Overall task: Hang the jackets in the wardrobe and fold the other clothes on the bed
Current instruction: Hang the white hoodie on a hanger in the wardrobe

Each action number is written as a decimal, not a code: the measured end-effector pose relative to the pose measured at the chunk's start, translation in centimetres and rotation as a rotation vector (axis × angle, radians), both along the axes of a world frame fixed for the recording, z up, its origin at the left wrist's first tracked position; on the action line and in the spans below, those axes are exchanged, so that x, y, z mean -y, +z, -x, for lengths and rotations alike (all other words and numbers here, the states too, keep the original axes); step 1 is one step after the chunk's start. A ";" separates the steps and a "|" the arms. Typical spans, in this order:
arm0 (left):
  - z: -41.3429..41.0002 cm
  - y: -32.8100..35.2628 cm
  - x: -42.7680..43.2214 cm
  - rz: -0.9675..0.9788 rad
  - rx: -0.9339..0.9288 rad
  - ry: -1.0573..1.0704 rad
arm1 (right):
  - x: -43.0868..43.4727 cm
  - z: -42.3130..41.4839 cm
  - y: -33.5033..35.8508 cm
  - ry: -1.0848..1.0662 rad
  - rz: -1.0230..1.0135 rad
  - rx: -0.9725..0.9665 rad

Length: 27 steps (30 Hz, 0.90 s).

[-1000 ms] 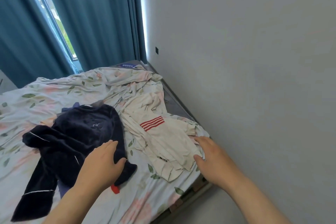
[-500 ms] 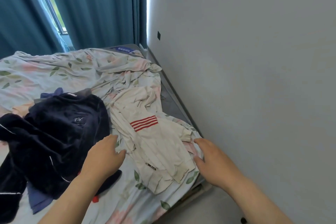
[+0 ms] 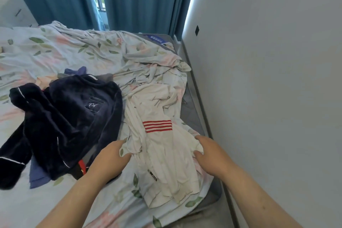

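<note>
— Where the right hand's (image 3: 212, 157) fingers (image 3: 200, 139) reach the bed, what lies against them?

— The rumpled cream-white top with red stripes (image 3: 162, 153). Its right edge is gathered between the thumb and the fingers, which curl in narrowly and pinch the cloth. From there the top stretches across to the left hand (image 3: 109, 159) and away up the wall side of the bed.

— And the left hand's fingers (image 3: 120, 143)?

— They sit at the top's left edge, with the thumb a little apart from the forefinger and a flap of pale, leaf-printed cloth lying between. That flap covers the fingertips, so I cannot tell whether they grip it or only touch it. Nor can I tell whether the flap belongs to the top or the sheet.

— What else is hard to make out?

— The top's far end is bunched into the wrinkled floral bed sheet (image 3: 55, 48). Just left of the left hand lies a dark navy velvety jacket with white piping (image 3: 70, 116), one sleeve cut off at the frame's left edge. A flat blue-violet garment (image 3: 37, 176) and something red (image 3: 81, 165) poke out from under it, mostly hidden. Teal curtains (image 3: 144, 0) hang behind the bed, and a plain pale wall (image 3: 268, 79) runs along the right.
</note>
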<state>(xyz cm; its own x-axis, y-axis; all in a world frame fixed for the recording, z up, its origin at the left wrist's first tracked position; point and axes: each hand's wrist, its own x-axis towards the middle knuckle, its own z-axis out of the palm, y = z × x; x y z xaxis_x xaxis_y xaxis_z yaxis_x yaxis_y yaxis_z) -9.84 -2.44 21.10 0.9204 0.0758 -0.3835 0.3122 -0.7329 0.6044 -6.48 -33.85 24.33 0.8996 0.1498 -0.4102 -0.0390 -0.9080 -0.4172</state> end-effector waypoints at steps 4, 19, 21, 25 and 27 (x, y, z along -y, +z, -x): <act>-1.4 -3.6 1.7 0.036 -0.202 0.116 | -0.4 -4.3 -4.7 0.090 0.022 -0.062; -17.7 -29.1 2.4 0.247 -0.302 0.466 | -5.8 -15.9 -33.1 0.161 -0.118 -0.199; -20.1 -31.9 1.9 0.247 -0.217 0.522 | -7.6 -17.9 -35.0 0.133 -0.186 -0.127; -24.4 -36.2 1.1 0.246 -0.097 0.588 | -10.6 -20.8 -37.6 0.106 -0.257 -0.098; -26.2 -37.3 1.3 0.216 -0.060 0.648 | -11.0 -21.1 -38.3 0.123 -0.248 -0.079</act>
